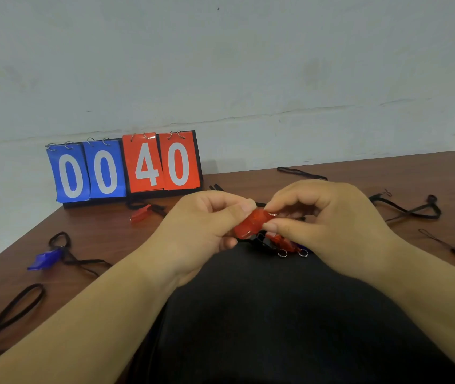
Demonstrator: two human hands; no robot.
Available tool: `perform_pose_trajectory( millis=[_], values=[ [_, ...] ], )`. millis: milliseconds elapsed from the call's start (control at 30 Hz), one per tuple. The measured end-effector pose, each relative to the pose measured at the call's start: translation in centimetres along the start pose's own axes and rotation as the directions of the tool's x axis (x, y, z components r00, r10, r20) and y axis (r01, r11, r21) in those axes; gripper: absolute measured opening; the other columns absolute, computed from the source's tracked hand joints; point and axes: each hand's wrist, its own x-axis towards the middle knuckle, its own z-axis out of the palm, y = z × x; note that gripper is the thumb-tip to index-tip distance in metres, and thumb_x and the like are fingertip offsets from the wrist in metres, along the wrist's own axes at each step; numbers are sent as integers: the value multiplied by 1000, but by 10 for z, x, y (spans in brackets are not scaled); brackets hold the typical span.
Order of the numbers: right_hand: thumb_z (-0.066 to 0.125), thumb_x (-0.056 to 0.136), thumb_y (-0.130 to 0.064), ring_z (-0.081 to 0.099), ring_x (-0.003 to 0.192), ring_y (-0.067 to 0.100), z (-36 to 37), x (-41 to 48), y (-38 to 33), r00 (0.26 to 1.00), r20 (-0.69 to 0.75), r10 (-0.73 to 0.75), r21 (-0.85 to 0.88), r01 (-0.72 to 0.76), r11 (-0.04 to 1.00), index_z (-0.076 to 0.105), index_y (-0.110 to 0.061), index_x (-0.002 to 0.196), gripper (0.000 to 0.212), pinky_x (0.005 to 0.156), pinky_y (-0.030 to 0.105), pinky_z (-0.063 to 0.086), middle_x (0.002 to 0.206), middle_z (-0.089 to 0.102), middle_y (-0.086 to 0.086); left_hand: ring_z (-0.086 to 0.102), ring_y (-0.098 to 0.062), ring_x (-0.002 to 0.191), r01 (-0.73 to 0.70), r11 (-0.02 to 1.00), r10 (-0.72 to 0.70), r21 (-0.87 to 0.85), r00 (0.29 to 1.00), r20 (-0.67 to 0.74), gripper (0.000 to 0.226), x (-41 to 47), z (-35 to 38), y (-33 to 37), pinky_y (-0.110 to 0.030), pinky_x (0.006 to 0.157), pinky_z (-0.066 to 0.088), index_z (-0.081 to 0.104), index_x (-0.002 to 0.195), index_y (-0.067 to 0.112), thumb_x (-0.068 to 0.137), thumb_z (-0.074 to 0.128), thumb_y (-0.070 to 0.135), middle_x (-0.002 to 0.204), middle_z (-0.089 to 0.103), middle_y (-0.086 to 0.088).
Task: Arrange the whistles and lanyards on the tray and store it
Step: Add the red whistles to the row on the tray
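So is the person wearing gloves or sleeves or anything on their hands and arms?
No gloves. The left hand and right hand are bare, with short plain nails and no rings. The left forearm and right forearm are bare too: no sleeve, watch or bracelet shows in view.

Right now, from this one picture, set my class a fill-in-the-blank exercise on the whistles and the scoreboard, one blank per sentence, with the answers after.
1. The held whistle, pinched between the left hand and the right hand, is ____ in colour.
2. The loose whistle lying at the left of the table is ____ in colour.
3. On the scoreboard, the two red cards together read ____.

Answers: red; blue; 40.
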Motion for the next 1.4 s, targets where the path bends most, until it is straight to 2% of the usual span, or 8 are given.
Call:
perform_pose_trajectory(
  millis=[133, 267, 467, 633, 833, 967, 1200, 1400],
  values=[
    [87, 76, -26, 68, 76, 3, 2, 0, 2, 997, -19, 68, 14, -68, 998, 75, -40, 84, 20, 66, 9, 50, 80, 71, -18, 75, -14, 85, -63, 996, 63, 67, 998, -9, 16, 0, -5, 2, -27, 74, 59, 81, 94, 18, 86, 77, 31, 92, 79, -1],
    [87, 76, -29, 68, 70, 3, 2, 0, 6, 990, -13, 143, -8, -143, 990, 77, -34, 82, 13, 63, 11, 52, 77, 72, -18, 77, -10, 91, -161, 948, 150, 273, 987, 59, 21, -2, -12, 6, -33, 89, 60, 80, 101, 23, 80, 85, 19, 94, 81, 5],
    [85, 79, -36, 68, 75, -6, 6, 0, 5, 934, 223, 280, -170, -246, 954, 76, -35, 82, 9, 68, 16, 57, 78, 73, -22, 71, 5, 84, -208, 756, 116, 621, 976, 186, 19, -1, -11, 8, -21, 85, 59, 79, 100, 34, 83, 84, 29, 89, 77, 18],
    [84, 78, -41, 69, 78, -5, 11, 0, 2, 864, 354, 359, -281, -268, 921, 77, -36, 85, 11, 78, 23, 60, 82, 74, -19, 73, 2, 85, -215, 707, 5, 673, 954, 299, 19, 4, -13, -1, -25, 89, 60, 81, 101, 29, 82, 85, 26, 91, 79, 16],
    [84, 81, -36, 70, 75, -5, 21, 0, 4, 813, 408, 415, -316, -301, 900, 78, -35, 95, 15, 78, 17, 58, 80, 74, -19, 69, 5, 81, -217, 644, -29, 734, 951, 307, 17, 10, -11, -10, -20, 85, 57, 80, 101, 33, 84, 83, 28, 87, 76, 18],
    [77, 86, -41, 67, 78, -3, 26, 1, 4, 829, 396, 396, -369, -251, 895, 78, -39, 102, 17, 75, 13, 54, 86, 72, -19, 66, 3, 80, -208, 580, -45, 788, 957, 286, 18, 12, -11, -9, -16, 79, 52, 77, 104, 37, 88, 79, 31, 84, 71, 19],
    [70, 89, -50, 51, 111, 9, 35, 3, 7, 893, 352, 280, -500, -73, 863, 75, -42, 114, 26, 95, 32, 49, 118, 55, -16, 55, -10, 118, -260, 368, -6, 893, 959, 282, 26, 19, -10, -9, -33, 104, 47, 72, 118, 42, 92, 72, 39, 126, 60, 14],
    [68, 89, -53, 44, 122, 12, 40, 6, 12, 928, 273, 256, -548, -69, 833, 71, -42, 116, 29, 100, 35, 47, 128, 55, -15, 48, -16, 123, -240, 414, 103, 878, 971, 217, 22, 27, -16, -22, -46, 106, 46, 74, 111, 47, 90, 74, 42, 125, 59, 15]
  ],
)
